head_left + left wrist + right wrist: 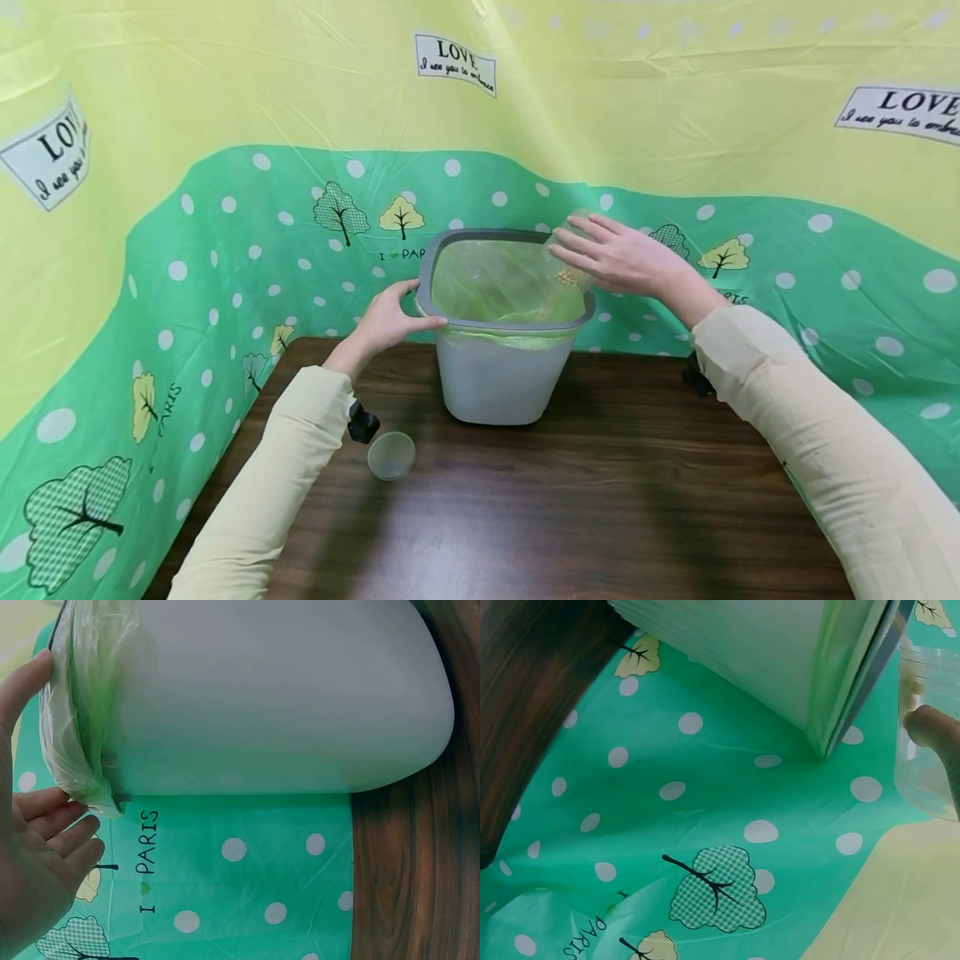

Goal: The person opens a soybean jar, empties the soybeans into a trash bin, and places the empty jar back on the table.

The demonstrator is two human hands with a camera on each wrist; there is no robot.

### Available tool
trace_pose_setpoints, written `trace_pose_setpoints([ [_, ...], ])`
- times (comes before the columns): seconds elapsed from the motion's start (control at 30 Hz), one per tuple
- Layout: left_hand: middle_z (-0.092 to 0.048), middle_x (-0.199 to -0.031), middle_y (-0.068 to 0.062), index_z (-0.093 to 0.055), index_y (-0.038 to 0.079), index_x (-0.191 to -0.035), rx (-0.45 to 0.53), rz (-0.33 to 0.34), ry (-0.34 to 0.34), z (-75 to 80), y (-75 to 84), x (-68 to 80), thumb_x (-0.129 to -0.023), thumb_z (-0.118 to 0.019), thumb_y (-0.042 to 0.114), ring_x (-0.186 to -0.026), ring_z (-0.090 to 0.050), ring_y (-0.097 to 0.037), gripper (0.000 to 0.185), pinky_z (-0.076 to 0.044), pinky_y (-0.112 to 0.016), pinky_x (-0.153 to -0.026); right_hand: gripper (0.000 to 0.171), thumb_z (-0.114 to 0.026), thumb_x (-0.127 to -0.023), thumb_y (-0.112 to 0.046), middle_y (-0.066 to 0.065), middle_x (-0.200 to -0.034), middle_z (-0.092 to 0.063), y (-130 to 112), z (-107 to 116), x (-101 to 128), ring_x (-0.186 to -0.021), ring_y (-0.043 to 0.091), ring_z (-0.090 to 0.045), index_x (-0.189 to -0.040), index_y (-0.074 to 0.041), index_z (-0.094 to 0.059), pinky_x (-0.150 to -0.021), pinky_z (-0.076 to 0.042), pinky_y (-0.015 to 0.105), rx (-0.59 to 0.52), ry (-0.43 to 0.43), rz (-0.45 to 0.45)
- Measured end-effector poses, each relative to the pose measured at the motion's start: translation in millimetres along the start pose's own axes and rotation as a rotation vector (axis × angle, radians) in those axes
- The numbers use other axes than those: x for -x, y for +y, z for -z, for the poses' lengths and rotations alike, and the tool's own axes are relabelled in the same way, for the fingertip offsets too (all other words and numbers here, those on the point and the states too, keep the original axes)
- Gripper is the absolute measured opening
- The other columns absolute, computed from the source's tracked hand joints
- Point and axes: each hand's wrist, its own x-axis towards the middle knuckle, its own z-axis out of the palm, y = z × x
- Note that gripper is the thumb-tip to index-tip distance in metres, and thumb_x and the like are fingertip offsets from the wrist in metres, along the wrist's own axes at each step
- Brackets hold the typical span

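Observation:
A pale grey waste bin (495, 383) with a darker grey rim and a green bag liner (502, 283) stands at the back of the dark wooden table (570, 517). My left hand (393, 317) grips the bin's rim at its near left corner, thumb along the front edge. The left wrist view shows that hand (37, 855) against the bunched liner (82, 712) and the bin's wall (277, 697). My right hand (615, 254) holds a clear plastic cup (570, 271) tipped over the bin's right side, with small yellow bits inside. In the right wrist view a finger presses on the cup (922, 772).
A small clear round lid or cup (391, 455) lies on the table near my left forearm. Yellow and green dotted plastic sheeting (225, 250) closes off the back and both sides of the table.

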Motion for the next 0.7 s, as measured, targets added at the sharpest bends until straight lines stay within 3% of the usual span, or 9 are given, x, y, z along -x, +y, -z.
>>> trace_pose_setpoints([
  [0.13, -0.032, -0.144, -0.007, -0.031, 0.011, -0.141, 0.002, 0.001, -0.002, -0.8, -0.1, 0.1, -0.071, -0.07, 0.053, -0.133, -0.026, -0.024, 0.091, -0.029, -0.046, -0.104, 0.073, -0.075, -0.069, -0.002, 0.02, -0.134, -0.043, -4.7, -3.3, 0.4, -0.123, 0.037, -0.039, -0.134, -0.004, -0.04, -0.102, -0.031, 0.046, 0.01, -0.019, 0.013],
  [0.33, -0.031, -0.144, -0.006, -0.031, 0.012, -0.142, 0.021, 0.006, -0.003, -0.8, 0.1, 0.7, -0.07, -0.071, 0.053, -0.133, -0.025, -0.024, 0.091, -0.029, -0.046, -0.104, 0.073, -0.072, -0.069, 0.005, 0.02, -0.136, -0.04, -8.7, -4.9, -1.3, -0.126, 0.037, -0.035, -0.134, -0.003, -0.04, -0.106, -0.025, 0.047, -0.025, 0.019, -0.054],
  [0.47, -0.031, -0.144, -0.006, -0.031, 0.012, -0.142, 0.027, 0.008, -0.003, -0.1, -1.2, 1.0, -0.069, -0.071, 0.054, -0.133, -0.025, -0.023, 0.093, -0.029, -0.046, -0.104, 0.075, -0.07, -0.07, 0.012, 0.019, -0.138, -0.038, -13.6, -7.0, 0.0, -0.127, 0.036, -0.034, -0.136, -0.005, -0.037, -0.106, -0.024, 0.046, -0.022, -0.038, -0.032],
  [0.6, -0.032, -0.144, -0.006, -0.031, 0.012, -0.141, 0.025, 0.006, -0.002, 0.0, -1.6, 0.9, -0.069, -0.071, 0.055, -0.133, -0.026, -0.023, 0.093, -0.029, -0.046, -0.103, 0.077, -0.071, -0.07, 0.009, 0.019, -0.139, -0.037, -13.7, -6.5, 4.8, -0.128, 0.036, -0.032, -0.137, -0.005, -0.035, -0.107, -0.021, 0.046, -0.048, -0.072, -0.066],
  [0.7, -0.032, -0.144, -0.006, -0.031, 0.012, -0.142, 0.026, 0.004, -0.003, -0.1, -1.7, 0.6, -0.068, -0.071, 0.056, -0.133, -0.026, -0.024, 0.094, -0.029, -0.047, -0.103, 0.074, -0.072, -0.072, 0.003, 0.019, -0.138, -0.037, -9.5, -2.7, 4.4, -0.128, 0.037, -0.032, -0.136, -0.005, -0.036, -0.108, -0.021, 0.046, -0.052, -0.021, -0.107],
])
